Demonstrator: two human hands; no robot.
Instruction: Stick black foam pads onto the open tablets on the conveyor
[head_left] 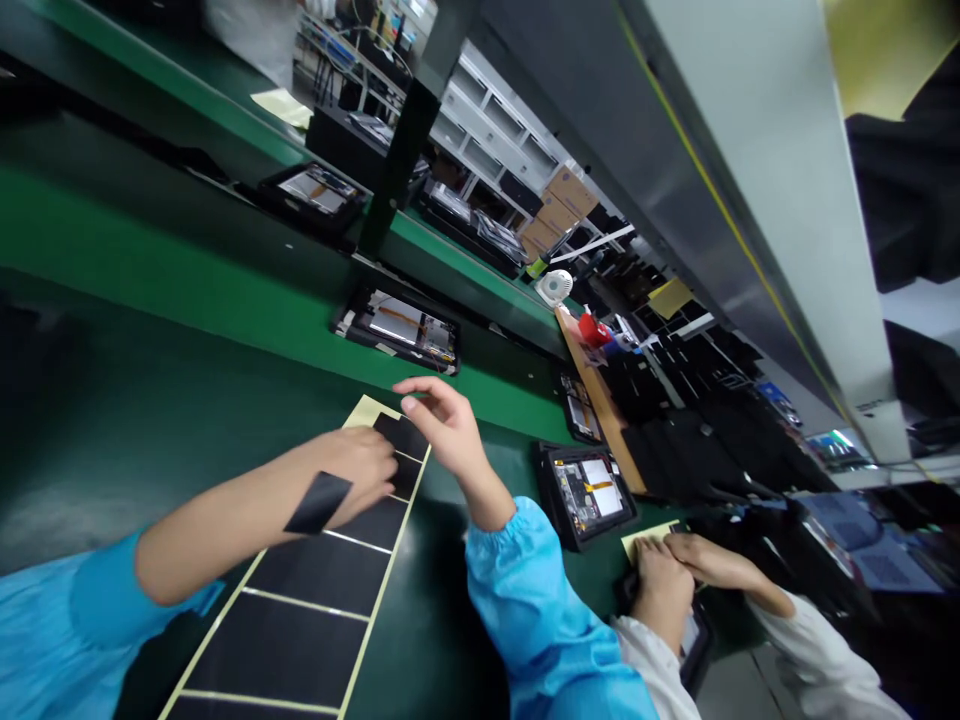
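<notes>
My left hand (358, 472) is over the upper part of a long yellow-backed sheet (365, 411) that carries a row of black rectangular pieces (285, 648). Its fingers are curled together against the sheet, and what they pinch, if anything, is hidden. A separate black piece (319, 503) lies across the back of that wrist. Just right of the sheet's top end, my right hand (448, 425) is raised, thumb and fingers apart and bent, with nothing visible between them. Both my sleeves are light blue.
Opened devices with exposed circuit boards sit ahead: one tablet-like device (405, 325) on the green ledge, another (592, 490) to my right. A co-worker's hands (667, 575) work at lower right near a yellow sheet. A grey metal beam (750, 220) runs overhead.
</notes>
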